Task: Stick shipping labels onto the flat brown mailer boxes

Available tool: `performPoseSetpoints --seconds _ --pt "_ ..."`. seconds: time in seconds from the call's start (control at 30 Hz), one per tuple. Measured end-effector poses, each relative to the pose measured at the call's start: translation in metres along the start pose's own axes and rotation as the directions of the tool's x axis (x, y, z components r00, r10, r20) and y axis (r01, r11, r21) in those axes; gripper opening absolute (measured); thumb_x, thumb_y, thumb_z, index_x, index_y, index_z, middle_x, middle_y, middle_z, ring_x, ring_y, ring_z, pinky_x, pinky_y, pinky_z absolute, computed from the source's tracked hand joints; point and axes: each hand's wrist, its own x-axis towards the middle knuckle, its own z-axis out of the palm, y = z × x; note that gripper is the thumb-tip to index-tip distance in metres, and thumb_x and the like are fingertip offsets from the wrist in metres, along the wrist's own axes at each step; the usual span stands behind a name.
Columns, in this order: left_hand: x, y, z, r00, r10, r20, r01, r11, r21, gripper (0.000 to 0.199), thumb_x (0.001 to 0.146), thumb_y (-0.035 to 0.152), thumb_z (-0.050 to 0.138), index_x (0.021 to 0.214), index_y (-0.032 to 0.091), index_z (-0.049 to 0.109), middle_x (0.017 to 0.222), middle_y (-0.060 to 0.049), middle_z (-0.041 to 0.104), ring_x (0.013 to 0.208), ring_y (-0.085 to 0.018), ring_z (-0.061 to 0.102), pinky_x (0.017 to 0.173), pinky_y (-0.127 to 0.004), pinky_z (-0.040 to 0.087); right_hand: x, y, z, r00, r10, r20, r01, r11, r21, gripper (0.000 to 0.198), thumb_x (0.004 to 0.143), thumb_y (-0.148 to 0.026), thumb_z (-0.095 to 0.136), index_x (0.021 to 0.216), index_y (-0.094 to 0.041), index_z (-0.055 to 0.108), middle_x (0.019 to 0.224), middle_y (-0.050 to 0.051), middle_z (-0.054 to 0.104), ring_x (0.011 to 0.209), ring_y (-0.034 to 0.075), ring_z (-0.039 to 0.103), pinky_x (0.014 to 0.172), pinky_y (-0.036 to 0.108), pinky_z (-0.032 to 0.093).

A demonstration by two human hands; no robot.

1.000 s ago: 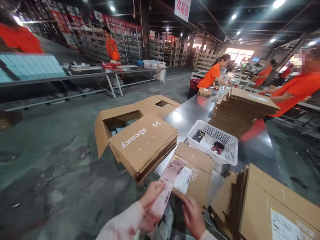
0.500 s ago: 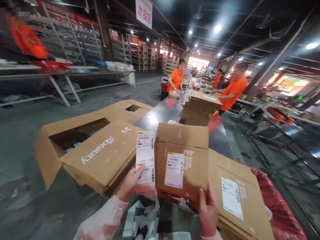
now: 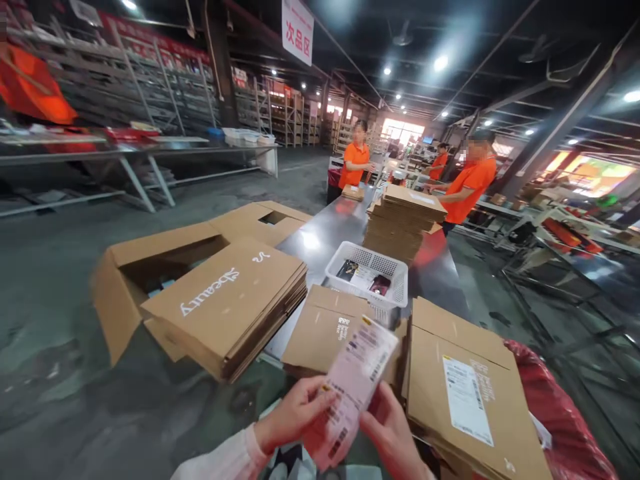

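My left hand [image 3: 300, 410] pinches a strip of printed shipping labels [image 3: 357, 373], thumb on its face. Opposite it, my right hand [image 3: 393, 433] has its thumb and fingers at the strip's right edge, closed on it as far as I can see. Behind the strip lies a flat cardboard carton [image 3: 317, 320] with white print, partly covered by the labels. A flat carton with a stuck-on label [image 3: 467, 400] tops the pile to the right of my hands.
Folded cartons [image 3: 225, 293] lie in a stack at left, by a large open box [image 3: 113, 303]. A white basket [image 3: 367, 257] holds small packages. Beyond it on the metal table [image 3: 320, 230] rises a tall carton pile [image 3: 395, 230]. Red plastic [image 3: 550, 407] hangs at right. Co-workers in orange stand farther back.
The labelled carton has left my right hand, which has come over to the label strip. The strip has moved right and tilted. The white basket is now uncovered.
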Motion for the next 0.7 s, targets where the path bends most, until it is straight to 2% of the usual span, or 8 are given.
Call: performPoseSetpoints --seconds 0.07,0.13,0.23,0.33,0.47,0.53,0.6,0.7 --pt "0.003 0.001 -0.001 0.998 0.037 -0.048 -0.037 0.999 -0.016 0.049 0.071 0.05 0.071 0.104 0.015 0.067 0.1 -0.009 0.07 0.093 -0.023 0.062 0.084 -0.031 0.047 0.007 0.009 0.045 0.998 0.043 0.044 -0.046 0.997 0.067 0.063 0.066 -0.067 0.065 0.1 -0.015 0.068 0.101 0.016 0.071 0.093 0.032 0.066 0.082 0.044 0.053" --pt "0.006 0.002 -0.008 0.978 0.014 -0.207 -0.034 0.995 -0.089 0.05 0.065 0.051 0.075 0.097 0.014 0.067 0.091 -0.008 0.071 0.085 -0.021 0.062 0.079 -0.031 0.048 0.013 0.011 0.063 0.99 0.054 0.13 -0.057 0.998 0.025 0.056 0.067 -0.064 0.066 0.094 -0.014 0.07 0.096 0.015 0.073 0.089 0.032 0.067 0.082 0.045 0.053" --pt "0.009 -0.003 -0.017 0.938 -0.069 -0.339 0.029 0.992 -0.123 0.046 0.059 0.054 0.076 0.073 0.012 0.066 0.067 -0.004 0.065 0.063 -0.015 0.056 0.064 -0.027 0.044 0.033 0.004 0.06 0.985 0.016 0.17 -0.017 1.0 0.002 0.056 0.062 -0.056 0.074 0.101 -0.016 0.069 0.102 0.013 0.072 0.093 0.03 0.066 0.085 0.043 0.052" --pt "0.012 -0.021 -0.018 0.9 -0.08 -0.429 0.043 0.995 -0.095 0.048 0.056 0.057 0.075 0.058 0.014 0.057 0.054 0.002 0.054 0.054 -0.01 0.046 0.056 -0.023 0.037 0.057 -0.001 0.052 0.994 0.007 0.113 0.008 0.992 -0.125 0.047 0.063 -0.056 0.072 0.088 -0.016 0.073 0.091 0.013 0.074 0.084 0.029 0.067 0.079 0.04 0.053" --pt "0.02 -0.06 -0.017 0.794 -0.089 -0.601 0.032 0.994 -0.105 0.057 0.052 0.064 0.073 0.049 0.019 0.038 0.047 0.007 0.04 0.049 -0.008 0.035 0.049 -0.022 0.029 0.084 0.021 0.053 0.985 0.027 0.172 0.015 0.971 -0.237 0.036 0.066 -0.052 0.069 0.076 -0.018 0.075 0.078 0.011 0.073 0.074 0.026 0.067 0.071 0.037 0.053" --pt "0.025 -0.082 -0.019 0.785 -0.154 -0.6 0.059 0.983 -0.175 0.056 0.047 0.064 0.076 0.053 0.018 0.045 0.051 0.005 0.046 0.051 -0.009 0.04 0.05 -0.023 0.032 0.106 0.044 0.055 0.991 -0.062 0.12 0.098 0.939 -0.328 0.029 0.066 -0.048 0.068 0.07 -0.02 0.075 0.082 0.01 0.072 0.08 0.026 0.067 0.076 0.037 0.053" --pt "0.026 -0.107 -0.021 0.828 -0.253 -0.501 0.113 0.949 -0.293 0.056 0.041 0.061 0.08 0.065 0.015 0.059 0.061 0.0 0.058 0.057 -0.013 0.051 0.057 -0.025 0.04 0.14 0.069 0.056 0.984 -0.178 0.027 0.171 0.878 -0.446 0.024 0.066 -0.043 0.068 0.065 -0.02 0.074 0.093 0.012 0.07 0.091 0.026 0.064 0.085 0.037 0.05" --pt "0.019 -0.149 -0.022 0.865 -0.38 -0.329 0.215 0.871 -0.443 0.06 0.039 0.06 0.083 0.076 0.015 0.068 0.072 -0.006 0.067 0.07 -0.021 0.061 0.071 -0.032 0.046 0.2 0.101 0.059 0.97 -0.222 -0.097 0.128 0.81 -0.572 0.023 0.066 -0.039 0.066 0.065 -0.018 0.073 0.107 0.015 0.064 0.101 0.028 0.058 0.092 0.043 0.045"
